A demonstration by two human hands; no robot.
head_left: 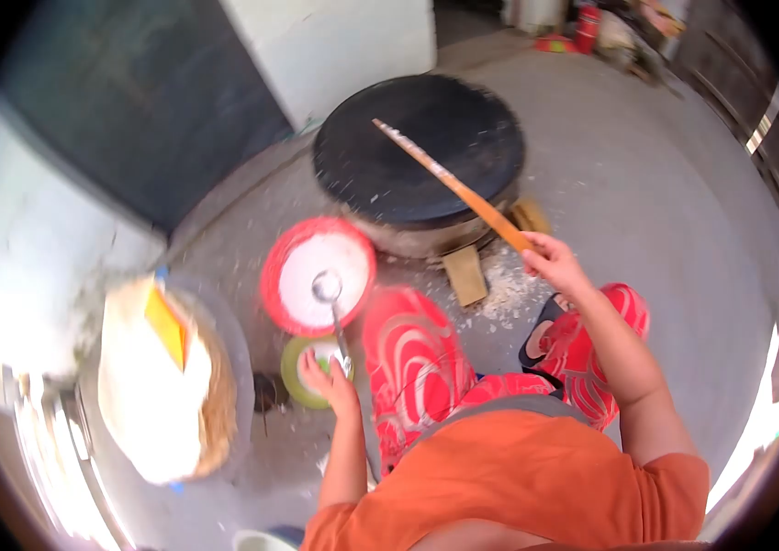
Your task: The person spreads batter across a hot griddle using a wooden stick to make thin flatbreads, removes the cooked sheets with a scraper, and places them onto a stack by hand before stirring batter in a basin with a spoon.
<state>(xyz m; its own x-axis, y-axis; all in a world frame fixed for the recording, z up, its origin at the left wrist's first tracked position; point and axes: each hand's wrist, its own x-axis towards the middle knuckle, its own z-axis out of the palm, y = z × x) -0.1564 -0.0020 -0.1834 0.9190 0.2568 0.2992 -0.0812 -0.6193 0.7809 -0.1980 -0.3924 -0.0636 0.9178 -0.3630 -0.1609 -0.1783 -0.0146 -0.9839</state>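
My right hand (554, 264) is closed round the near end of a long wooden stick (467, 195), whose far part carries white residue and reaches over a round black griddle (417, 138). My left hand (330, 378) is over a green-rimmed bowl (293, 372), beside the handle of a metal ladle (327, 286); its fingers look spread, and no grip on the handle shows. The ladle's bowl rests in white batter (302, 266) inside a red basin (273, 275), left of the griddle.
At the left, a large round tray (240, 367) bears a stack of thin pale sheets (146, 395) with an orange item (167, 329) on top. A board piece (465, 275) and white flakes lie below the griddle. A red container (588, 29) stands at the back.
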